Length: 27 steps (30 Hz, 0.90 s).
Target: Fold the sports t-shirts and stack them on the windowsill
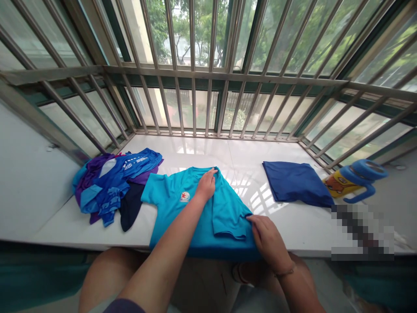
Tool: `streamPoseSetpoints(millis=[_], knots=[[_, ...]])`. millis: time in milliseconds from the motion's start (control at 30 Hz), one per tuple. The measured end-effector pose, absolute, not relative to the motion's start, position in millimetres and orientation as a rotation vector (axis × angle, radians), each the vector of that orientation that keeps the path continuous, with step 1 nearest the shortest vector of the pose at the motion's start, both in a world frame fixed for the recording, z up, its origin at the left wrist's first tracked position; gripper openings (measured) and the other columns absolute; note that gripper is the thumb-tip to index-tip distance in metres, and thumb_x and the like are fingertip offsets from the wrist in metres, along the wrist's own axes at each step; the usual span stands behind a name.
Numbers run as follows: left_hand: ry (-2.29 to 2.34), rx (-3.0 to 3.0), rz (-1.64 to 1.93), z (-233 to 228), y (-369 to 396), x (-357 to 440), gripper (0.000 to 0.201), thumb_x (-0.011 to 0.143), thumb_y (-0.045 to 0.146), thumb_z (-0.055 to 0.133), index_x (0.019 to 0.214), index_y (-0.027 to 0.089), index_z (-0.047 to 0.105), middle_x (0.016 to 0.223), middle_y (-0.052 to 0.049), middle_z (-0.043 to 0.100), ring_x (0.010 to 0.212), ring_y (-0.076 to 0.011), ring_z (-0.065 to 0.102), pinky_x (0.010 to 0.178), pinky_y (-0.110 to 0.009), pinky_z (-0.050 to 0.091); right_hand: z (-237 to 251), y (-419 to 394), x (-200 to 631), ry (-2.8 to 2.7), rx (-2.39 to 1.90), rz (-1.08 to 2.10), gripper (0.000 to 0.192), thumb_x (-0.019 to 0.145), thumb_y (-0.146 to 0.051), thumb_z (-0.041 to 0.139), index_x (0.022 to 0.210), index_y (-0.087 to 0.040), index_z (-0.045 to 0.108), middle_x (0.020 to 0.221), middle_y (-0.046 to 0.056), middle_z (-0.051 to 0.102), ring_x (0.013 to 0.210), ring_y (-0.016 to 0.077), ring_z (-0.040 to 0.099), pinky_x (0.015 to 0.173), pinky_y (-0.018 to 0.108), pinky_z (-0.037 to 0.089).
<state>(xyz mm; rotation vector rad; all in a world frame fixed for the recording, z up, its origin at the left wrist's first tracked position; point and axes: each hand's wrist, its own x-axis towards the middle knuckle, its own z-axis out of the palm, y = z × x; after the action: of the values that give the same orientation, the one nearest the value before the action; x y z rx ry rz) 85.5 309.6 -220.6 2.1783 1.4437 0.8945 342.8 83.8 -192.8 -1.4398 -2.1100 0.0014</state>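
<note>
A turquoise T-shirt [176, 217] lies front up on the white ledge, its lower part hanging over the front edge. A small round white and red emblem sits on its chest. The shirt's side on my right is folded inward, so that sleeve lies across the body. My left hand [206, 186] is at the shoulder by the collar, its fingertips closed on the cloth at the top of the fold. Lower down, my right hand [267, 237] pinches the folded edge of the shirt near the sleeve. The shirt's far-side layers are hidden underneath.
A heap of blue, purple and dark clothes [110, 182] lies on the left. To the right is a folded navy cloth [295, 182], beside a blue and yellow bottle [347, 182] lying tilted. A blurred-out patch covers the right front. Metal window bars [208, 77] enclose the ledge.
</note>
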Motion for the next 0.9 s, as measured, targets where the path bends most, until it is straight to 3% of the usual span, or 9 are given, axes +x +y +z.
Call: streamPoseSetpoints(millis=[167,267,367,567,700,900], knots=[[1.426,2.232,0.809,-215.8,300.1,88.8,0.040,0.110,0.035,0.053,0.145,0.029,0.072,0.174,-0.007,0.052,0.159,-0.0281,0.051,0.135,-0.052,0.039,-192.3,114.1,353.2,-2.179,-1.616,0.021,0.047,0.109,-0.037,0.061,0.154,-0.023,0.064,0.132,0.015,0.074,0.118,0.0323,0.070,0.102,0.046,0.058],[1.494,2.336,0.603,-211.7,293.7,94.1,0.044,0.111,0.045,0.055,0.149,0.031,0.071,0.180,-0.007,0.043,0.163,-0.0323,0.044,0.138,-0.057,0.031,-193.3,128.7,353.1,-2.250,-1.704,0.104,0.035,0.109,-0.035,0.058,0.138,-0.024,0.074,0.115,0.011,0.077,0.106,0.0291,0.072,0.094,0.040,0.058],[1.568,2.372,0.464,-209.4,291.1,99.3,0.056,0.112,0.049,0.048,0.162,0.028,0.060,0.184,-0.008,0.035,0.168,-0.0327,0.037,0.140,-0.058,0.025,-200.0,136.2,355.8,-2.092,-1.891,0.063,0.027,0.109,-0.030,0.053,0.121,-0.023,0.077,0.111,0.010,0.078,0.105,0.0273,0.073,0.092,0.037,0.055],[1.612,2.353,0.422,-210.8,293.4,100.7,0.068,0.112,0.056,0.044,0.172,0.024,0.047,0.184,-0.009,0.033,0.169,-0.0310,0.034,0.142,-0.053,0.022,-211.1,133.8,363.0,-1.896,-2.081,-0.045,0.031,0.107,-0.026,0.050,0.119,-0.019,0.077,0.105,0.012,0.077,0.097,0.0284,0.072,0.089,0.040,0.053],[1.621,2.356,0.422,-210.8,293.5,100.4,0.072,0.112,0.056,0.044,0.174,0.020,0.042,0.183,-0.012,0.037,0.169,-0.0310,0.035,0.142,-0.053,0.022,-204.6,131.6,356.7,-1.909,-1.950,-0.132,0.038,0.106,-0.022,0.047,0.130,-0.017,0.076,0.121,0.017,0.076,0.111,0.0319,0.071,0.101,0.046,0.055],[1.620,2.353,0.403,-211.7,292.8,101.8,0.072,0.112,0.057,0.043,0.173,0.020,0.043,0.179,-0.013,0.044,0.169,-0.0306,0.034,0.142,-0.053,0.020,-217.8,127.3,325.3,-2.136,-1.719,-0.105,0.054,0.113,-0.043,0.048,0.160,-0.019,0.060,0.159,0.018,0.064,0.149,0.0354,0.057,0.123,0.056,0.047]])
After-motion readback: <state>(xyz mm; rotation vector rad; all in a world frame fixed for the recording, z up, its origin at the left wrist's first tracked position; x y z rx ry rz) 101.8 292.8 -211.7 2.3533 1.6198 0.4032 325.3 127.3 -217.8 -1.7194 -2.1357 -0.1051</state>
